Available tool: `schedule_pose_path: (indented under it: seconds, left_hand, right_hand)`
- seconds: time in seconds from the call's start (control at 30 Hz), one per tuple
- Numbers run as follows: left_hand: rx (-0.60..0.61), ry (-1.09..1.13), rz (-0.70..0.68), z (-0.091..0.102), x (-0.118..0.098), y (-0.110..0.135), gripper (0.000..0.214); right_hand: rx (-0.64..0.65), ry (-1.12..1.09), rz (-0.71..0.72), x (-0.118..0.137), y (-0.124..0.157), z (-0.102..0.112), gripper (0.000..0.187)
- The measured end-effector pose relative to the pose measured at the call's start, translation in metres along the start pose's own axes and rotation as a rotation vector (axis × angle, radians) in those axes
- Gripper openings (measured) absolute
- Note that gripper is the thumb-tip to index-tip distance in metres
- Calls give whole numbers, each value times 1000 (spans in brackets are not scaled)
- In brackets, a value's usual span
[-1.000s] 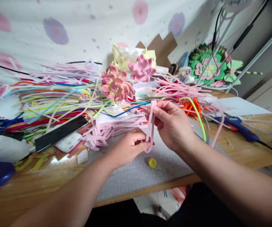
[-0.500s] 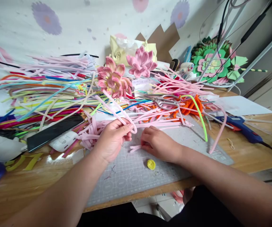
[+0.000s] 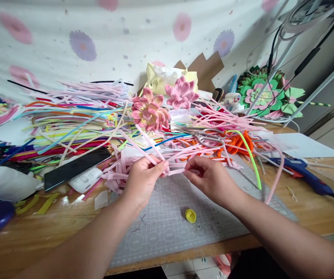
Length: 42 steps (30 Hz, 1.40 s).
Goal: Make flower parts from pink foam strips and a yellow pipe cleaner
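My left hand [image 3: 145, 178] pinches a pale pink pipe cleaner [image 3: 148, 140] that is bent double, its two free ends pointing up and away. Between finger and thumb of my right hand [image 3: 215, 180] is a short pink pipe cleaner [image 3: 176, 172], stretched level toward the left fingertips. It meets the bent one there; whether they are hooked together I cannot tell. Below both hands lies the grey cutting mat [image 3: 167, 236], with a small yellow coiled disc [image 3: 190, 216] on it. More pink pipe cleaners lie just behind the hands.
Two pink flowers [image 3: 151, 110] stand at the back. Scissors [image 3: 206, 135] rest among the pipe cleaners. A blue glue gun [image 3: 305, 174] lies right, a black phone [image 3: 76, 168] and white case [image 3: 86, 180] left. Heaped coloured pipe cleaners [image 3: 68, 124] cover the back left.
My right hand has lifted off the mat with the short pink pipe cleaner and brought it to the bend in my left hand. The camera view has tilted up slightly.
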<state>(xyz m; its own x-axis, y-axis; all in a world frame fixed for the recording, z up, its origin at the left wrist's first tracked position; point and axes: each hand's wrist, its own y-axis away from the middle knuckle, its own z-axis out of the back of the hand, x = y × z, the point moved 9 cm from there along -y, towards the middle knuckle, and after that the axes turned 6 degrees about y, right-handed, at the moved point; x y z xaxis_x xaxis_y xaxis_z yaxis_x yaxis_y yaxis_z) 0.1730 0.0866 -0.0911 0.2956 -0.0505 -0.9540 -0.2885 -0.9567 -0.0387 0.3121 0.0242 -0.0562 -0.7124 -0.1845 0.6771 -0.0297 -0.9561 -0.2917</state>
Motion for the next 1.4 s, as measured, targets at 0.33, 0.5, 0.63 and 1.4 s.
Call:
schedule_pose_path:
  seconds: [0.33, 0.5, 0.63, 1.4]
  left_hand:
    - [-58, -138, -51, 6, 3, 5, 13]
    - [-13, -240, -89, 1, 1, 7, 10]
    - [54, -69, -68, -9, -3, 10, 7]
    - [-83, -34, -230, 30, -62, -1, 9]
  right_hand:
    - [-196, 369, 166, 34, 1, 2, 9]
    - [-173, 604, 265, 58, 2, -12, 8]
    - [-198, 191, 306, 55, 2, -12, 10]
    - [225, -327, -3, 11, -3, -46, 12]
